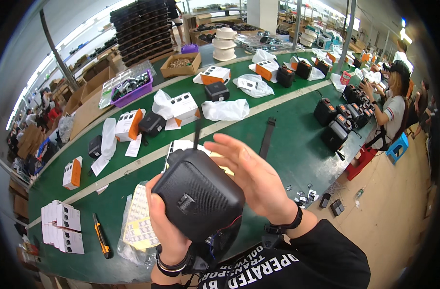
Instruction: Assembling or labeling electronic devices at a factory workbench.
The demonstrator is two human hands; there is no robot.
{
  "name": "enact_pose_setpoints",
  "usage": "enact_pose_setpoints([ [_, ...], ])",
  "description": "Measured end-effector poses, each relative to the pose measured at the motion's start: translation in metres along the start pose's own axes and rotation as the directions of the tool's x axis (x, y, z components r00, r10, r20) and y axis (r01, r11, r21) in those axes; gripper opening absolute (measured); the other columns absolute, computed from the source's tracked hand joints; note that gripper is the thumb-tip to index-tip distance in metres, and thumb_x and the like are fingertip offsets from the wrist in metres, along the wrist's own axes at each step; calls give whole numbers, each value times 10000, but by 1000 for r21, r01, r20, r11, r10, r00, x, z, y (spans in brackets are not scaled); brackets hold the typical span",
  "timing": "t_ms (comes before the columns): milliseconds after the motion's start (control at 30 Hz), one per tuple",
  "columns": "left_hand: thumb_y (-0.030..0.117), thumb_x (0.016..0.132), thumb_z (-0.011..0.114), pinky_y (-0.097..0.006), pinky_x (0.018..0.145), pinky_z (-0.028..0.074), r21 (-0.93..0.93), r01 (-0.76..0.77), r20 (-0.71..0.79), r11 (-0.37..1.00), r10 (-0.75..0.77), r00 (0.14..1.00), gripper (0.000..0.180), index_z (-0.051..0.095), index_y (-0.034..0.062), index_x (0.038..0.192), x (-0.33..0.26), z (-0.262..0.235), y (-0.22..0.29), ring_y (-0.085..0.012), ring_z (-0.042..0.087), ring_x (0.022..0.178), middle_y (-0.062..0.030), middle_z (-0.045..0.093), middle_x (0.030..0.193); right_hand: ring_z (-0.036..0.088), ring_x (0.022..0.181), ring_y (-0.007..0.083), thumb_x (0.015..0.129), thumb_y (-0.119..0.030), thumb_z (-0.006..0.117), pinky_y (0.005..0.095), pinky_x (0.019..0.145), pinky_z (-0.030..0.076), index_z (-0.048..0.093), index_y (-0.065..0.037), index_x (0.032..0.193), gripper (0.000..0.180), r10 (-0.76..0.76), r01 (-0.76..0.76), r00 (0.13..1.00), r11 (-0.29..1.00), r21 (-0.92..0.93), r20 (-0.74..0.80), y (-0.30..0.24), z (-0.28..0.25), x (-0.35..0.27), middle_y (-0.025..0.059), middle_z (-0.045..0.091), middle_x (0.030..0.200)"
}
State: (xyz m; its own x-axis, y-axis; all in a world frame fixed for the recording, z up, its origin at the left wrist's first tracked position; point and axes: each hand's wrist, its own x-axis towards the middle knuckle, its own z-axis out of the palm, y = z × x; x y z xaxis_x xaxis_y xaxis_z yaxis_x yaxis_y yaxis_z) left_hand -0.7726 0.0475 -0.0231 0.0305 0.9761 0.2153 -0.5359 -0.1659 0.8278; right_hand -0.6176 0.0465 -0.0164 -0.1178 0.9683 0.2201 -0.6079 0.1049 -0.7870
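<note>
The green desk (297,161) has its right edge slanting toward the near side, past small scraps (306,197); the near edge is mostly hidden by the person's body. The widest bare stretch lies right of the hands, between a black strap (267,137) and a group of black cases (334,135) beside a co-worker (391,108). A pale strip (145,157) divides the desk lengthwise, and the left hand has a narrower bare patch beyond the sheets on its left.

There is one strap, one orange-and-black cutter (102,236) at near left, one purple basket (142,91) of parts at far left, and one open cardboard box (179,72). At least five orange-and-white boxes (129,125) stand beyond the strip; the grouped cases and the stacked small white boxes (66,226) overlap too much to count.

One black case (200,190) is held above the near middle of the desk, tilted, its ribbed face turned up. It looks nearly square; its longer side seems to run from far left to near right, and a thin rod (197,135) points far. The left hand (169,224) is curled around its left side. The right hand (256,180) is spread at its right, fingers extended; whether it touches is unclear. Sticker sheets (139,224) lie just left.
</note>
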Motion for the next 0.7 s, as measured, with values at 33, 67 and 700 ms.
enact_pose_setpoints([
  [33,378,919,368,-294,825,431,2,-4,5,1000,4,1000,410,453,29,1118,2,0,3,-158,544,945,-70,545,1045,360,1202,182,950,-319,337,328,981,291,285,-22,1324,480,25,-26,999,999,21,33,5,-3,-2,101,358,1312],
  [67,381,922,368,-301,824,443,-151,138,-21,979,-143,990,409,476,39,1117,4,-2,6,-168,558,937,-69,562,1038,352,1209,177,950,-336,331,328,988,278,282,-19,1330,497,57,-58,998,998,17,39,12,-1,-4,96,362,1316],
  [700,462,828,498,-336,909,405,35,197,214,980,-200,956,657,332,1,1265,20,-50,5,-209,497,1077,-113,471,1201,307,1234,410,661,-84,703,457,985,307,459,15,1212,611,-471,662,692,112,-741,547,37,29,-5,223,334,1331],
])
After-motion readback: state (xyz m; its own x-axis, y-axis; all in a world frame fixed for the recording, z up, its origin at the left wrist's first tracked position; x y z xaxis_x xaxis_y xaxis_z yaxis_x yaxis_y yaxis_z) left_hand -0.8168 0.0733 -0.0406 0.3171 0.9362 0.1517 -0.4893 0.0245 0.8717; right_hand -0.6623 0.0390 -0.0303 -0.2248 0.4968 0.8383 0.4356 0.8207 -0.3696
